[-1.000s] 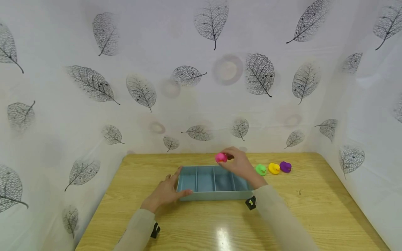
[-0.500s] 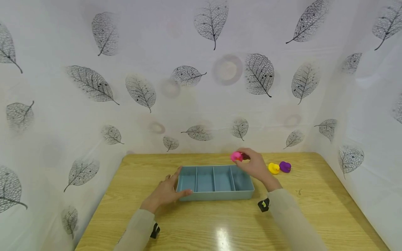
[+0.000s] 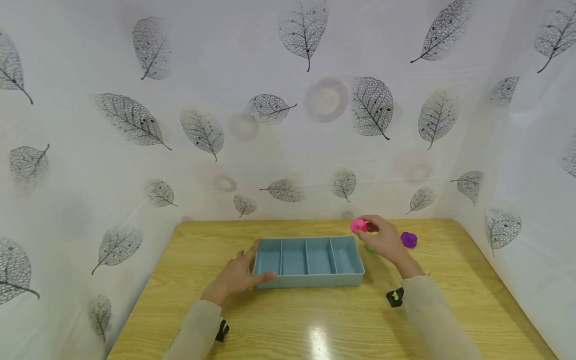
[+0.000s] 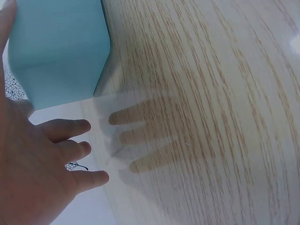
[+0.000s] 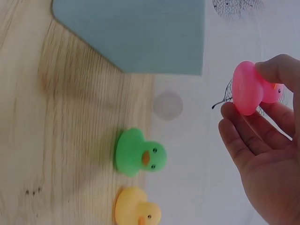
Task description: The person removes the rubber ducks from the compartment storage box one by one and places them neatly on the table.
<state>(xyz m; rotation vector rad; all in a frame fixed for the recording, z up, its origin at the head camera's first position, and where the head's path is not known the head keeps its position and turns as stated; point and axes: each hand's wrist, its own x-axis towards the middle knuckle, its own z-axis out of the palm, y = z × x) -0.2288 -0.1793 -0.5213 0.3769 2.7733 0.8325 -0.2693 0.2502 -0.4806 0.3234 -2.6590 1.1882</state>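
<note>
Between the thumb and fingers of my right hand (image 3: 382, 237) is a pink rubber duck (image 3: 358, 226), held up just beyond the right end of a blue-grey box (image 3: 310, 281) with a row of compartments. The right wrist view shows the duck's flat base (image 5: 244, 89) facing the box. My left hand (image 3: 238, 275) rests at the box's left end, thumb over the front rim and index finger at the back corner. Its other fingers (image 4: 89, 180) extend straight, off the box. Below the right hand, a green rubber duck (image 5: 133, 152) sits on the table, mostly covered in the head view.
Beside the green duck stands a yellow duck (image 5: 136, 208), hidden behind my right hand in the head view. A purple duck (image 3: 409, 240) lies farther right on the wooden table (image 3: 279, 320). A white leaf-print sheet (image 3: 288, 150) encloses the table's back and sides.
My right hand has carried the pink duck rightward, from above the box's compartments to past its right end, now covering the yellow duck. The left hand and box have stayed put.
</note>
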